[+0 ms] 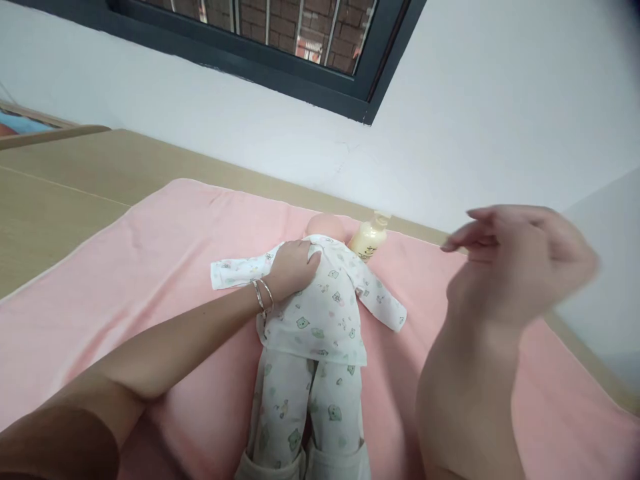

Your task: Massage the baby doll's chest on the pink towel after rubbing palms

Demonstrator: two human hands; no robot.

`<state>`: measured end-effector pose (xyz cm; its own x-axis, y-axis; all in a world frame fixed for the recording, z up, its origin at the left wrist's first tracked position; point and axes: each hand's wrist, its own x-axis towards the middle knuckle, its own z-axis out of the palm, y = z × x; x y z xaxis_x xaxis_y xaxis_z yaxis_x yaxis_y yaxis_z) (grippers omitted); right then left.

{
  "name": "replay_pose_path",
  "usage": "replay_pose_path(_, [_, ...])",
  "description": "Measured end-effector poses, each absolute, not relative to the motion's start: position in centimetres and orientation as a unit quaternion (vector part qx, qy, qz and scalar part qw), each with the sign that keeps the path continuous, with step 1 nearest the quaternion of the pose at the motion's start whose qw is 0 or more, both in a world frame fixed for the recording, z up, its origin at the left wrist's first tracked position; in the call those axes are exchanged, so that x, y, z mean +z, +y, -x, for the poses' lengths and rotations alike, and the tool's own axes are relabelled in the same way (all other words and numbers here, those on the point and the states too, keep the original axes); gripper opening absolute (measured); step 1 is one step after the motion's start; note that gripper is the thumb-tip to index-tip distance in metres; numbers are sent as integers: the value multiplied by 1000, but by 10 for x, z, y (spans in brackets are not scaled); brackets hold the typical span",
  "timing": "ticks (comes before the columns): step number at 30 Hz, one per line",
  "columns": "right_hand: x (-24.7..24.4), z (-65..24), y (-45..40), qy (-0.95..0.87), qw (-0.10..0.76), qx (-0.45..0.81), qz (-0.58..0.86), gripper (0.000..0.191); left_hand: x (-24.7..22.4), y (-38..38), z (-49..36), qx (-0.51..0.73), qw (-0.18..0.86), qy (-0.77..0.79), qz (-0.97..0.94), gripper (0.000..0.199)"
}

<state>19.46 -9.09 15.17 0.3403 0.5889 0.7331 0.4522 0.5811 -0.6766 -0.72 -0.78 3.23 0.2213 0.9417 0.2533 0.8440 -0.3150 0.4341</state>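
Observation:
A baby doll (316, 320) in a white pajama top and trousers with a small green animal print lies stretched out on a pink blanket (175, 253). Its round bare head (327, 225) points toward the wall, and its face does not show. My left hand (295, 267), with bracelets at the wrist, is curled over the doll's upper body near the collar, its fingertips partly hidden. Raised in the air to the right of the doll, my right hand (520, 260) is blurred. Its fingers are loosely bent and apart, with nothing in them.
A pump bottle of pale yellow liquid (370, 237) stands beside the doll's head. Behind the blanket run a wooden surface (65, 173) and a white wall (280, 133). A dark-framed window (300, 73) with bars is above.

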Motion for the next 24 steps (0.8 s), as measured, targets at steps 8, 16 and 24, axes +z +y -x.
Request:
replay_pose_path(8, [117,-231,4,-487,637,110,587,23,31,-9,6,246,100,578,-771,38])
replay_pose_path(16, [91,-225,27,-639,464,119,602,65,47,-11,5,256,185,587,-746,46])
replay_pose_path(24, [81,-219,33,-715,355,36,601,69,112,18,-52,482,621,337,-518,72])
